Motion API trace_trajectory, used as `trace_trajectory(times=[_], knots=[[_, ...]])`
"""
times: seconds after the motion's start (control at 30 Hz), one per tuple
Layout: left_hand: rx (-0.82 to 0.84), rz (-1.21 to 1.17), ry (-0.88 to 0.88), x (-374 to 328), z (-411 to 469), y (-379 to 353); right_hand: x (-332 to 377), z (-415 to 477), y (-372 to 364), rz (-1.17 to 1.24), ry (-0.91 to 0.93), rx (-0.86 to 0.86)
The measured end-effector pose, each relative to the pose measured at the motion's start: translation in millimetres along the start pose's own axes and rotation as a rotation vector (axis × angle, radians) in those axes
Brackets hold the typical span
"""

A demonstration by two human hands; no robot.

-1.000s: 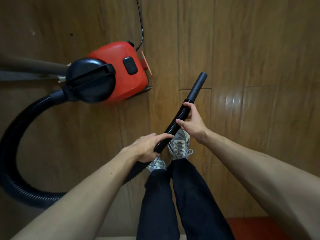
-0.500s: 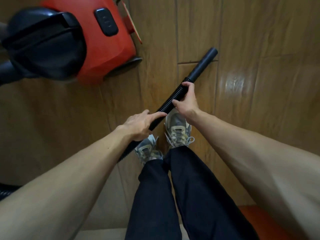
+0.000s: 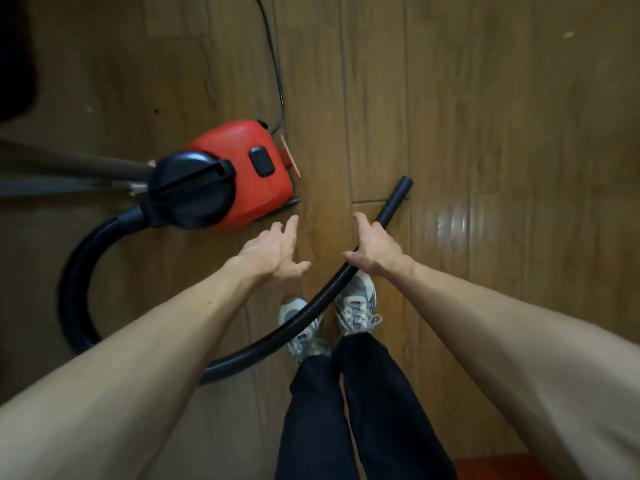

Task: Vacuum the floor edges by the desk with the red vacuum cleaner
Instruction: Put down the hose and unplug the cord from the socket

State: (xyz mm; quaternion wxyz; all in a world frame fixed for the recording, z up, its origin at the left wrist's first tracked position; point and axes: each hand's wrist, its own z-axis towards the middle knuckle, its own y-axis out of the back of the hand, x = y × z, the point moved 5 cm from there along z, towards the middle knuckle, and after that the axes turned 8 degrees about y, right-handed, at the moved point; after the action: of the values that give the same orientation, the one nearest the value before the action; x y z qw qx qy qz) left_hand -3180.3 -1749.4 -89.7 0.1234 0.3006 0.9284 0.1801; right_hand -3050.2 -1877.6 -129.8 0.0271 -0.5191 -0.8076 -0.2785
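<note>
floor bare wood, no table edge plainly in view; judged early, all edge work still to do. red vacuum cleaner sits just ahead-left of the left hand, long axis crosswise, hose port to the left, cord end right. hose loops from it over the shoes into the right hand, which grips it where the rigid tube starts. the tube runs ahead-right of that hand, mouth facing away. left hand open, fingers spread, touching nothing.
</note>
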Motion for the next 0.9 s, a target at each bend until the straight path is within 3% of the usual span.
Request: trace_trajectory(times=[0.27, 0.53, 0.9], knots=[[-0.333, 0.123, -0.033, -1, -105, 148, 93, -89, 149, -0.404, 0.135, -0.112], [-0.514, 0.163, -0.037, -16, -245, 288, 195, -223, 302, -0.484, 0.233, -0.343], [-0.851, 0.211, -0.040, -34, -470, 458, 315, -436, 448, -0.541, 0.330, -0.636]])
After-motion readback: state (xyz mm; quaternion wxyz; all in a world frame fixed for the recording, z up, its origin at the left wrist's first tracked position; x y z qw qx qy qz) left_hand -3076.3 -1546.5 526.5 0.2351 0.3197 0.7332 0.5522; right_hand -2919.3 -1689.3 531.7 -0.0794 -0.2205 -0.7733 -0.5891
